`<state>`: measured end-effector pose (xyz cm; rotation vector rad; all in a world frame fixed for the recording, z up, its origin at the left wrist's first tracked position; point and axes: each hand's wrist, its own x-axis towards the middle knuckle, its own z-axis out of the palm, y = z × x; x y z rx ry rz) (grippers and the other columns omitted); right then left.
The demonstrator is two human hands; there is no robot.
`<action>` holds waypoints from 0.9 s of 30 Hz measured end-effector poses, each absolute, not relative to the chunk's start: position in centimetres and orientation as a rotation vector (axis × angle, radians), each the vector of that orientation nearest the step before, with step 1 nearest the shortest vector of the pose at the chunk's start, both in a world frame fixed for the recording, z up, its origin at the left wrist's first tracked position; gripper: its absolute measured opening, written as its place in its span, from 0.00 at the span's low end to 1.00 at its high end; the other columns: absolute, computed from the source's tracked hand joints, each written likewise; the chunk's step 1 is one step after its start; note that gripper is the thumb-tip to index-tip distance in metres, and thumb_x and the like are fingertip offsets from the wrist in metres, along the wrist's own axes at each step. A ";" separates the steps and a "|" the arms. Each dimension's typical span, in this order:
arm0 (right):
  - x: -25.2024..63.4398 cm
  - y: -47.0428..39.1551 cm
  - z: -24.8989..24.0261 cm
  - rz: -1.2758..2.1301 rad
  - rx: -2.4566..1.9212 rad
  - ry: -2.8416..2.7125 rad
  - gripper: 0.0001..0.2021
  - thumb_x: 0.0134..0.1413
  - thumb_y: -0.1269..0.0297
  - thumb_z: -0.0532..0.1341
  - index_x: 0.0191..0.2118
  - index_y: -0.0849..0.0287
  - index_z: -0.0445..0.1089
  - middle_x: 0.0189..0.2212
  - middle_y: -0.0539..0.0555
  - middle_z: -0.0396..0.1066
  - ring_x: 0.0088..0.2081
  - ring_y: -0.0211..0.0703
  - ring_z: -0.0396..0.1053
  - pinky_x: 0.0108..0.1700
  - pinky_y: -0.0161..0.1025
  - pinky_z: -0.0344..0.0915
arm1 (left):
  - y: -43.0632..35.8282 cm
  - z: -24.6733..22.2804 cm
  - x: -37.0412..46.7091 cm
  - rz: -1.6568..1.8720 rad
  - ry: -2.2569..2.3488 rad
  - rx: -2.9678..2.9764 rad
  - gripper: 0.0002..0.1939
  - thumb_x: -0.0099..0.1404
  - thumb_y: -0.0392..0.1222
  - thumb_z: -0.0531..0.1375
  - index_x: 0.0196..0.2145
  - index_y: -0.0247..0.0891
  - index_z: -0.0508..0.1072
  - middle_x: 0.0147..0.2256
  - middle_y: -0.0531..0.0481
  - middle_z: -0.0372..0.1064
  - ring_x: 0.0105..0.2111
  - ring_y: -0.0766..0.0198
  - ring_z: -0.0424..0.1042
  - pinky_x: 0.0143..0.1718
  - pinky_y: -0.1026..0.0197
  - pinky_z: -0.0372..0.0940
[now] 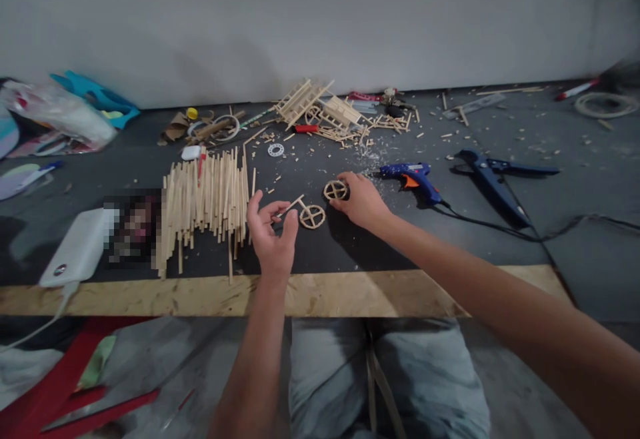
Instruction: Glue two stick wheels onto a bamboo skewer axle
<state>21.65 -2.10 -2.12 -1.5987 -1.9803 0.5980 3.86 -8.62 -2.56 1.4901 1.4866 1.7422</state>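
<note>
My right hand [364, 200] pinches a small wooden spoked wheel [335, 190] between thumb and fingers, low over the dark table. Left of it lies a second spoked wheel [313, 217], apart from the first. My left hand [273, 234] is beside this second wheel, palm turned inward and fingers spread. A thin wooden stick [295, 203] runs between its thumb and the second wheel; whether the thumb touches it I cannot tell. Close on the left of that hand is a broad pile of thin wooden sticks [205, 196].
A blue glue gun [413, 178] and dark-blue cutters [493, 182] lie to the right, a cable trailing. Behind are small wooden cart models [320, 106], scraps and a white perforated disc [276, 150]. A white power bank [77, 249] lies left, near the wooden table edge [340, 294].
</note>
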 end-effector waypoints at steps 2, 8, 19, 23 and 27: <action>22.0 -2.3 -1.9 0.640 -1.548 -1.890 0.21 0.44 0.64 0.64 0.47 0.58 0.63 0.42 0.57 0.65 0.42 0.47 0.63 0.44 0.44 0.61 | -8.7 -2.5 3.8 1.800 1.486 1.495 0.28 0.60 0.42 0.58 0.56 0.41 0.53 0.37 0.47 0.69 0.37 0.64 0.67 0.40 0.58 0.59; 24.2 -3.9 0.4 1.298 -1.289 -1.265 0.19 0.43 0.57 0.65 0.42 0.54 0.62 0.34 0.49 0.64 0.30 0.35 0.62 0.29 0.34 0.59 | -8.9 -2.5 3.9 2.021 1.530 1.658 0.25 0.61 0.37 0.55 0.55 0.39 0.53 0.36 0.47 0.66 0.34 0.65 0.65 0.38 0.59 0.60; 28.0 -10.2 3.0 1.927 -0.673 -0.684 0.12 0.51 0.65 0.62 0.43 0.54 0.64 0.41 0.51 0.65 0.26 0.28 0.57 0.28 0.30 0.60 | -10.9 -1.3 7.4 1.595 1.476 2.098 0.13 0.58 0.30 0.55 0.41 0.39 0.68 0.37 0.47 0.69 0.39 0.63 0.67 0.42 0.57 0.63; 28.8 -11.5 3.4 1.893 -0.675 -0.741 0.14 0.50 0.61 0.63 0.44 0.50 0.64 0.38 0.49 0.63 0.26 0.29 0.56 0.27 0.30 0.60 | -10.6 -0.3 11.4 1.443 1.201 1.685 0.22 0.60 0.28 0.51 0.50 0.45 0.64 0.49 0.47 0.66 0.42 0.64 0.68 0.41 0.60 0.64; 29.4 -12.5 4.0 1.812 -0.771 -0.866 0.20 0.46 0.54 0.64 0.46 0.47 0.63 0.31 0.48 0.60 0.25 0.33 0.54 0.26 0.33 0.59 | -9.5 -0.1 14.3 1.196 0.817 1.427 0.31 0.57 0.29 0.54 0.57 0.47 0.56 0.53 0.46 0.64 0.43 0.62 0.69 0.37 0.62 0.64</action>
